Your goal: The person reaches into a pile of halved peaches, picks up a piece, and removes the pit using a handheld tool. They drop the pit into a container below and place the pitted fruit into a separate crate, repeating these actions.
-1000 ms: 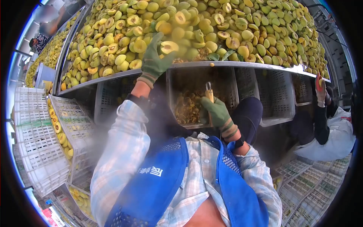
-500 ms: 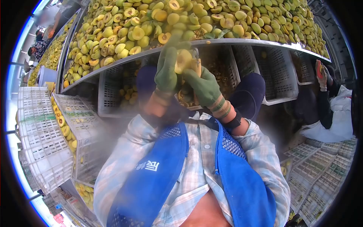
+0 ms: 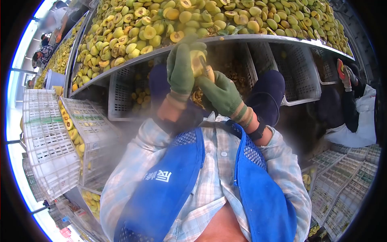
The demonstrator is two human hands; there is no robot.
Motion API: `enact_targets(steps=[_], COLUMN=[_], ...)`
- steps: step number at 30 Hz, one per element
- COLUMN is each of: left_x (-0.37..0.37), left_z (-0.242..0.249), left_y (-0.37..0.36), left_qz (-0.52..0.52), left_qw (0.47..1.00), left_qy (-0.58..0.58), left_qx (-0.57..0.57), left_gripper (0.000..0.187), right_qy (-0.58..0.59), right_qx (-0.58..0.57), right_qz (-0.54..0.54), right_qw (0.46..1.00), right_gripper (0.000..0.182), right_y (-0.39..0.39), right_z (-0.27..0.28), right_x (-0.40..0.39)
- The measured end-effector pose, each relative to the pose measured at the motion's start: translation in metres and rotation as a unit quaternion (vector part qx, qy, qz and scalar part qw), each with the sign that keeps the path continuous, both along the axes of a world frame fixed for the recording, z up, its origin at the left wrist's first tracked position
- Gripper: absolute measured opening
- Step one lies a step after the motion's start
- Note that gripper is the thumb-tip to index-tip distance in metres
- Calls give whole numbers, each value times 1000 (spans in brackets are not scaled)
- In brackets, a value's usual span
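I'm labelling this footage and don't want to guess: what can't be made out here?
All in the head view:
- Fruit piece: rear hidden by the left hand.
- Tool: handle end hidden by the right hand; tip too blurred to tell if it cuts in.
- Co-worker's hand, right side: too small to tell what it holds.
- Fruit pile: far end cut off by the top edge.

Fruit-processing workplace, with heaped halved fruit (image 3: pixel 278 18) and stacked crates (image 3: pixel 48 137).
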State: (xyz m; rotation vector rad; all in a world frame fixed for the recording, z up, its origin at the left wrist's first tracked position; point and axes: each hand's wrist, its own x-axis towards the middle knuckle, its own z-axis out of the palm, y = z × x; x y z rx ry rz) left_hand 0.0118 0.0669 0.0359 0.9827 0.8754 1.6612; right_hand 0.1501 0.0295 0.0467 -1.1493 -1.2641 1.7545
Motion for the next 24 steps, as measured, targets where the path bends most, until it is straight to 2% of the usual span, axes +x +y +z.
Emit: enact_targets(steps=[2, 5, 7, 9, 14, 17, 20, 23, 24], left_x=[1, 3, 2, 0, -3, -1, -5, -1, -2], left_z=[-1, -5, -8, -10, -13, -5, -10, -7, -8], left_y=[0, 0, 1, 2, 1, -2, 1, -1, -1], left_qz=[17, 26, 27, 29, 25, 7, 33, -15, -29], left_qw=[998, 992, 986, 980, 973, 984, 941, 982, 977], left_qy=[61, 109, 145, 172, 202, 174, 319, 188, 210], left_qx=[4, 52, 81, 92, 106, 25, 104, -3, 6], left_gripper=[42, 40, 40, 39, 39, 40, 40, 38, 38], right_qy=[-2, 14, -77, -126, -183, -190, -140, -139, -144], right_qx=[1, -68, 193, 304, 272, 212, 81, 61, 45], right_qz=[10, 64, 91, 113, 151, 137, 140, 166, 168], right_qw=[1000, 996, 974, 938, 933, 949, 977, 974, 974], right_gripper=[38, 28, 23, 22, 26, 33, 42, 41, 41], right_y=[0, 0, 1, 1, 5, 7, 7, 5, 5], right_z=[3, 13, -13, -17, -11, -11, -2, 4, 8], right_x=[3, 8, 9, 10, 13, 13, 14, 19, 20])
